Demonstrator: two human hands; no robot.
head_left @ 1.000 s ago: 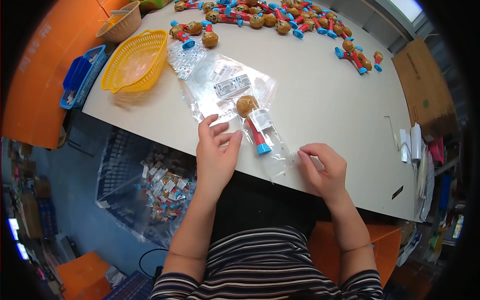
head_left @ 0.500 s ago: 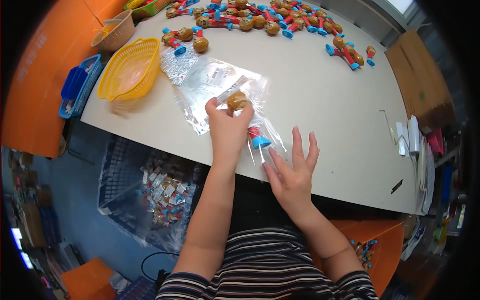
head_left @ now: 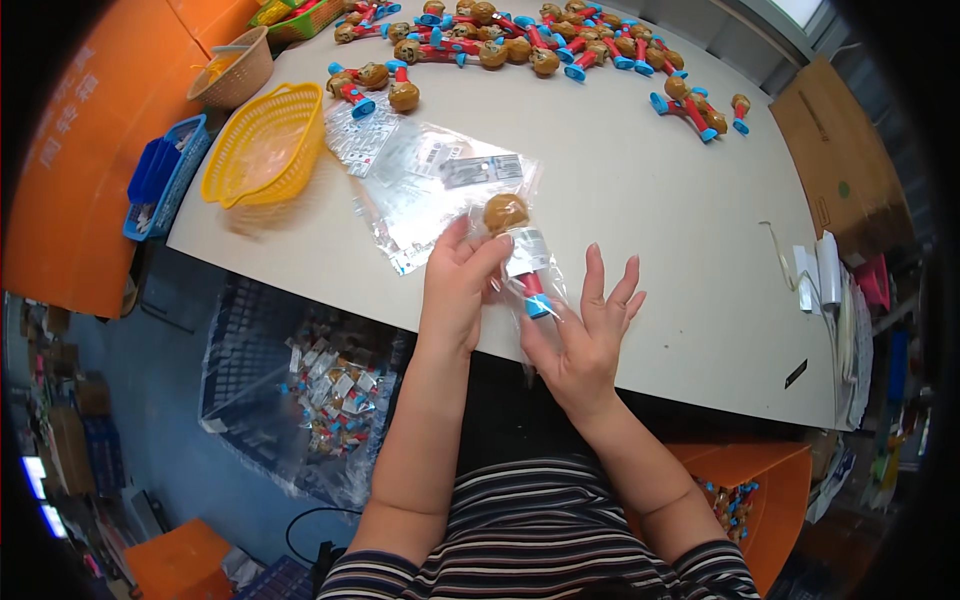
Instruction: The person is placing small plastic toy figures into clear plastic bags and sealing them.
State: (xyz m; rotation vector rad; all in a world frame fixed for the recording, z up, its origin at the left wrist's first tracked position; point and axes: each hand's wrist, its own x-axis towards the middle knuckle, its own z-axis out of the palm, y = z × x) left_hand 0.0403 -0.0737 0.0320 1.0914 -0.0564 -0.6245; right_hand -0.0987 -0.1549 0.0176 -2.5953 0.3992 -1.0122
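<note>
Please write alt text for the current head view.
The left hand holds a clear plastic bag containing a round-topped brown, red and blue item; the right hand is at the bag's lower end. Similar items lie beyond on a pale tabletop.

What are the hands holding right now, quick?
Left hand: closed, holding the bagged toy.
Right hand: at its lower end, some fingers spread; grip cannot be told.

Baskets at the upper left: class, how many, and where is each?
4: yellow basket on the table, tan basket beyond it, green basket at the top edge, light-blue basket left of the yellow one. Others may be hidden.
</note>
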